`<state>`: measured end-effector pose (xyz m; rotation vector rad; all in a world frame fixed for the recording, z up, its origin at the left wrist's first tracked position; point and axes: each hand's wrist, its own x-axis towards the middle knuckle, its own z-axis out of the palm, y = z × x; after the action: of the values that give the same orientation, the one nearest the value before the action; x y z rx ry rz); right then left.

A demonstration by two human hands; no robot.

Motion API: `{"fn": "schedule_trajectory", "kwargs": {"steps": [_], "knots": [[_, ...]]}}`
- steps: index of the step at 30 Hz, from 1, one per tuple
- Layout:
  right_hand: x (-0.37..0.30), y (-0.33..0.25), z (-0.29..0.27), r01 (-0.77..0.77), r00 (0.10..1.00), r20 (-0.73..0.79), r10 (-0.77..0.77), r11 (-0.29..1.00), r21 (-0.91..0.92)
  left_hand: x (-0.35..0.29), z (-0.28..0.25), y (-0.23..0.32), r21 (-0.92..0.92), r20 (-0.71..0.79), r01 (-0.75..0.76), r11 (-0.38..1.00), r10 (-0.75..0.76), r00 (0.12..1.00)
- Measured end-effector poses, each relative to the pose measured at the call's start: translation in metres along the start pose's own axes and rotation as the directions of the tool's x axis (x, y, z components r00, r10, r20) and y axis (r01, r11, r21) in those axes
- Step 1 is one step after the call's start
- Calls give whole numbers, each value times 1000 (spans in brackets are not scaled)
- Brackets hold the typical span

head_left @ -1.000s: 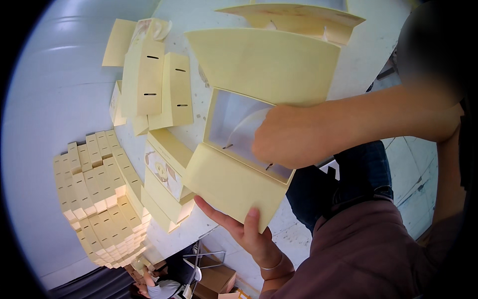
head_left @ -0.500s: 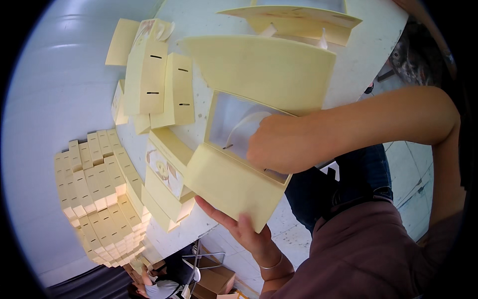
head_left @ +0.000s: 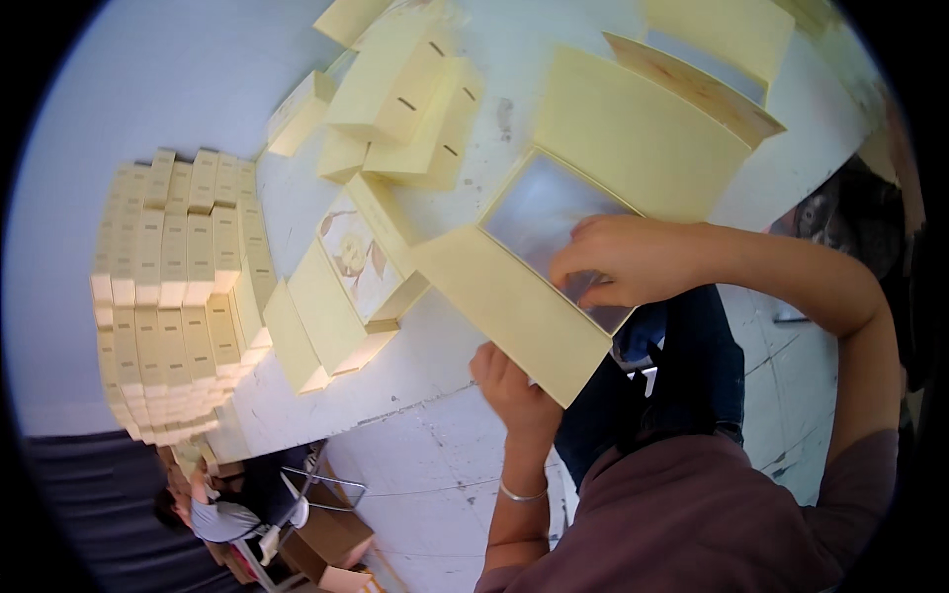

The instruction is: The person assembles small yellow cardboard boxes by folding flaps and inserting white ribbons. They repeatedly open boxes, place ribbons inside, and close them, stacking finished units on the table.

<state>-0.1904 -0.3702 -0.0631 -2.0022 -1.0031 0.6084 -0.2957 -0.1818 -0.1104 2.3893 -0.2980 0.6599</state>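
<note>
A pale yellow box with wide flaps lies opened out at the table's near edge, its inside grey and shiny. My right hand reaches into this box, thumb and fingers apart and curved, with nothing visible between them. Its near flap slopes down toward me. Beside that flap's lower edge, my left hand is closed, fingers curled; what it holds, if anything, is hidden. The far flap lies spread out over the table.
Left of the open box lies a flower-printed yellow box. Slotted boxes lie farther back, and another opened box is at far right. Stacked boxes stand at left. A person sits beyond the table at lower left.
The white ribbon seen inside the box is no longer visible. My right hand has loosened from a fist; my left has left the flap and curled closed. The view has shifted.
</note>
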Motion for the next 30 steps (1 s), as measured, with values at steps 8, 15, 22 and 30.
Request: {"fn": "schedule_trajectory", "kwargs": {"steps": [8, 15, 22, 30], "knots": [[-31, 8, 3, 250, 843, -383, -377, 906, -342, -125, -38, -51, -120, -124, 505, 855, -518, 846], [-58, -2, 44, 170, 867, -244, -434, 719, -674, -168, 5, -64, -189, 7, 578, 794, -587, 809], [-92, 30, 8, -67, 850, -408, -335, 699, -712, -95, -31, -50, -112, -150, 357, 927, -371, 916], [-221, 132, -78, -462, 766, -626, -147, 551, -695, 98, -40, -70, 601, 22, 19, 799, -41, 999]]}}
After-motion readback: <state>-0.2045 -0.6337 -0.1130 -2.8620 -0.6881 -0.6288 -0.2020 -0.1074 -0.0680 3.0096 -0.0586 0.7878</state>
